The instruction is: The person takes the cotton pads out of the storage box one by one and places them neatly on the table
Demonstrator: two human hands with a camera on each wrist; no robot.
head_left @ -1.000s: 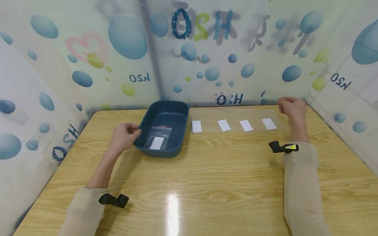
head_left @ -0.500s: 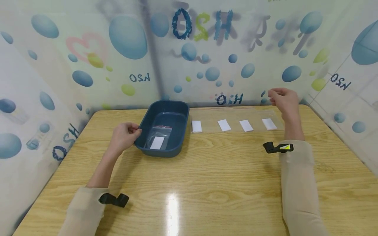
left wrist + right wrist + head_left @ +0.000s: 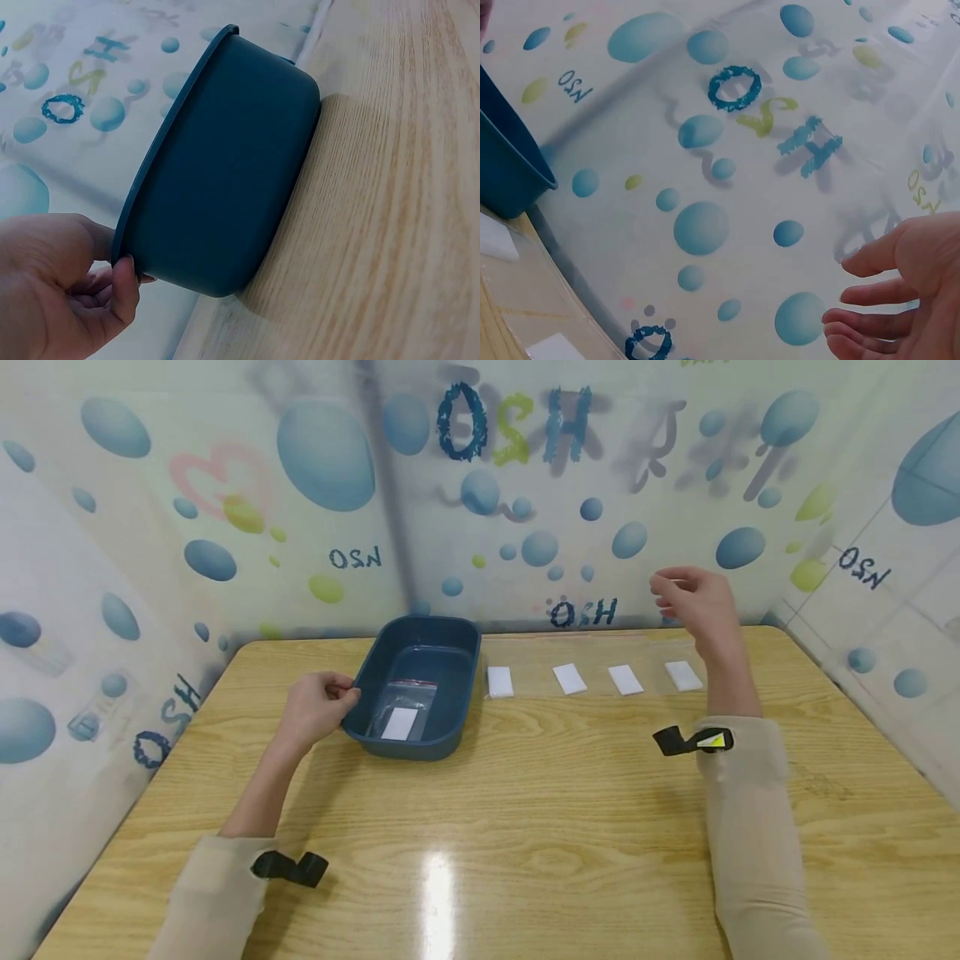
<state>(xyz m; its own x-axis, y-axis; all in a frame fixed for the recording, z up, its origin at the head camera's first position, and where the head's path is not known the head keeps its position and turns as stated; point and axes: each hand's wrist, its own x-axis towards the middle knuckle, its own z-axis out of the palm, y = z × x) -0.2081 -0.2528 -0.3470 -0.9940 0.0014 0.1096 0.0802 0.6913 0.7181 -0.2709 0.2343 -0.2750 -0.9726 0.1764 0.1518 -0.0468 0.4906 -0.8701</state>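
My left hand (image 3: pixel 318 710) pinches the left rim of a dark blue plastic basin (image 3: pixel 468 693); the left wrist view shows thumb and fingers on the rim of the basin (image 3: pixel 217 165). Inside the basin lies a small clear zip bag (image 3: pixel 422 697) with a white card (image 3: pixel 400 724) in it. My right hand (image 3: pixel 701 606) is raised above the back right of the table, holding nothing; its fingers are loosely bent in the right wrist view. Below and left of it, a clear plastic sheet or bag (image 3: pixel 528 653) lies flat, with several white cards (image 3: pixel 569 678) in a row.
The wood-grain table (image 3: pixel 555 810) runs up to a pale curtain (image 3: pixel 637 468) printed with blue bubbles and letters, which also hangs along both sides. The basin stands near the table's back edge, directly left of the clear sheet.
My right hand has risen from the clear sheet's right end and shifted left, its fingers loosening. The left hand, basin and cards have stayed in place.
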